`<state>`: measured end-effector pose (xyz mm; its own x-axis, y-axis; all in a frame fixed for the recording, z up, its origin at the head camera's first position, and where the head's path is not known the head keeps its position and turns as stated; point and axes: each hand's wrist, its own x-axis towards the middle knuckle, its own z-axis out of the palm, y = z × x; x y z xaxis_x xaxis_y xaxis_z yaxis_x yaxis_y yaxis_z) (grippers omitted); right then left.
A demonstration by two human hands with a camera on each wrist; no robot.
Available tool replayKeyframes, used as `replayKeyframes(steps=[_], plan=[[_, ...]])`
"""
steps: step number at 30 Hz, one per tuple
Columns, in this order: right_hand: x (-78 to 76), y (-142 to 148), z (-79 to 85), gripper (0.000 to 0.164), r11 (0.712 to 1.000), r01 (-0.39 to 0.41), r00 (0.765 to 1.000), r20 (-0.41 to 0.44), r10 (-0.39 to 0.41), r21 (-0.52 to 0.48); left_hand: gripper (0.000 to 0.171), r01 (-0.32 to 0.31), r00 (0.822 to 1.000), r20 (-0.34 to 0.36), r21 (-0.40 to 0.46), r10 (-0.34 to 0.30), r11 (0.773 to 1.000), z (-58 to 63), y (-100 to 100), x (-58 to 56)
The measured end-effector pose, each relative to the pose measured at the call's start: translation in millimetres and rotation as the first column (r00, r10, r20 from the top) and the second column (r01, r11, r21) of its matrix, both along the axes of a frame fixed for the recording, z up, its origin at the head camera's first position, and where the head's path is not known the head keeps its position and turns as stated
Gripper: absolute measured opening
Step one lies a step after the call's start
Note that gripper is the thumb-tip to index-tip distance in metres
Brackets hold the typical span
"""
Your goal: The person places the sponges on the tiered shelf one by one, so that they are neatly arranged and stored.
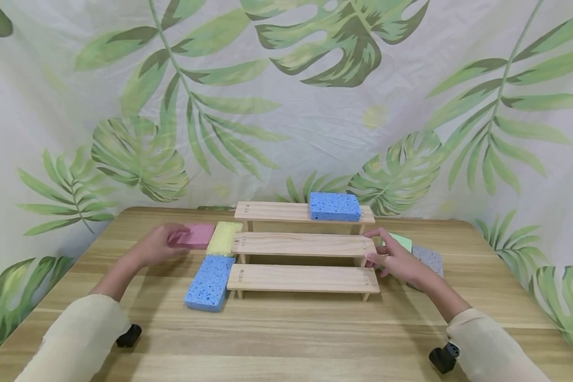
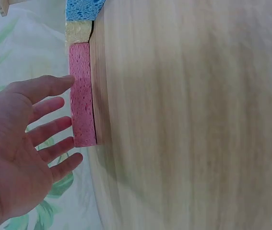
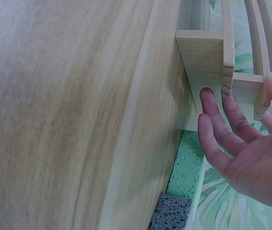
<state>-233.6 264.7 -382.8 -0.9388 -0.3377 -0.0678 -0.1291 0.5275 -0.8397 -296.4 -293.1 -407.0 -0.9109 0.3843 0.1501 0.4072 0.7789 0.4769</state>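
My left hand [image 1: 164, 245] lies over the pink sponge [image 1: 200, 235], fingers loosely extended. In the left wrist view its thumb and fingertips meet the sponge's upper face. A yellow sponge [image 1: 224, 237] adjoins the pink one, and a blue sponge [image 1: 209, 284] lies nearer the front. At the right, my right hand [image 1: 397, 260] holds the end of the middle wooden shelf [image 1: 301, 244] between thumb and index finger; its other fingers hang beside the low wooden shelf [image 3: 228, 52]. A higher wooden shelf [image 1: 272, 210] stands behind, carrying another blue sponge [image 1: 334, 206].
Right of the shelves, a green sponge [image 3: 186, 163] and a grey sponge [image 1: 428, 260] lie on the wood-grain table [image 1: 277, 339], partly behind my right hand. A leaf-patterned cloth [image 1: 315, 132] hangs behind the table's far edge.
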Motion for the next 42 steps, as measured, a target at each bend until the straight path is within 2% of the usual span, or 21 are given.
replayKeyframes(steps=[8, 15, 20, 26, 31, 42], plan=[[0.7, 1.4, -0.6, 0.051, 1.0, -0.002, 1.0, -0.004, 0.002, 0.004, 0.05, -0.027, 0.998, -0.057, -0.131, 0.019, 0.991, 4.3, 3.4, 9.2], [0.4, 0.9, -0.7, 0.051, 1.0, -0.003, 1.0, -0.005, 0.003, 0.008, 0.052, -0.034, 0.999, -0.04, -0.15, 0.029, 0.988, 13.1, 2.0, 17.0], [-1.3, 0.4, -0.6, 0.051, 1.0, -0.013, 1.0, -0.01, 0.013, 0.011, 0.059, -0.033, 0.998, -0.054, -0.173, 0.024, 0.984, 8.5, -7.2, 16.4], [-1.5, 0.5, -0.4, 0.051, 1.0, -0.005, 1.0, -0.007, 0.005, 0.02, 0.055, -0.013, 1.0, -0.013, -0.158, 0.011, 0.987, 5.2, -10.4, 13.3], [-2.2, 0.8, -0.7, 0.05, 1.0, -0.013, 1.0, -0.012, 0.013, 0.026, 0.054, -0.041, 0.999, 0.011, -0.147, 0.043, 0.988, 4.4, -10.9, 13.8], [-3.0, 1.9, -1.2, 0.049, 0.999, -0.011, 1.0, -0.012, 0.011, 0.034, 0.062, -0.066, 0.998, 0.0, -0.089, 0.066, 0.994, 11.0, -18.7, 17.0]])
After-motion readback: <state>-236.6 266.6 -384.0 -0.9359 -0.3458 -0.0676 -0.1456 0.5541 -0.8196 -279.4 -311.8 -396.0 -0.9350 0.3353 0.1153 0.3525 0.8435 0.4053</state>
